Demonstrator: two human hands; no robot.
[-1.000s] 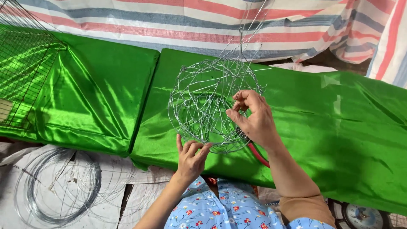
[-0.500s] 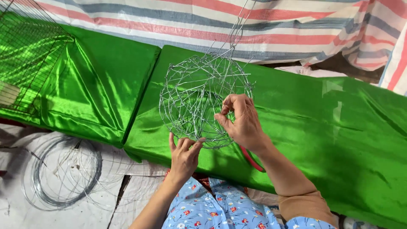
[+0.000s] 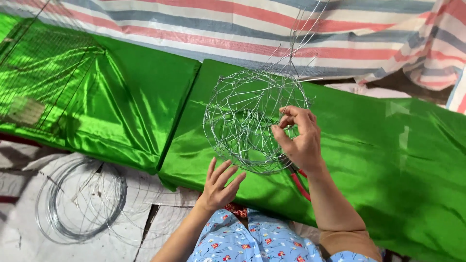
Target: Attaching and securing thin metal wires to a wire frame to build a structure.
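A round basket frame woven of thin silver wire (image 3: 245, 119) rests on a shiny green cloth (image 3: 388, 160), with long loose wire ends sticking up at its far side. My right hand (image 3: 300, 138) pinches wire strands at the frame's right rim with thumb and fingers. My left hand (image 3: 221, 183) is spread open below the frame, fingertips touching its near rim. Red-handled pliers (image 3: 300, 182) lie on the cloth, mostly hidden under my right wrist.
A second green cloth panel (image 3: 121, 102) lies to the left, with a wire mesh frame (image 3: 39, 73) over its far-left part. A coil of silver wire (image 3: 80, 201) lies on the pale ground at lower left. A striped tarp (image 3: 242, 29) spans the back.
The view has shifted slightly. My right hand's fingers have worked along the frame's right rim, and my left hand has stayed under the near rim.
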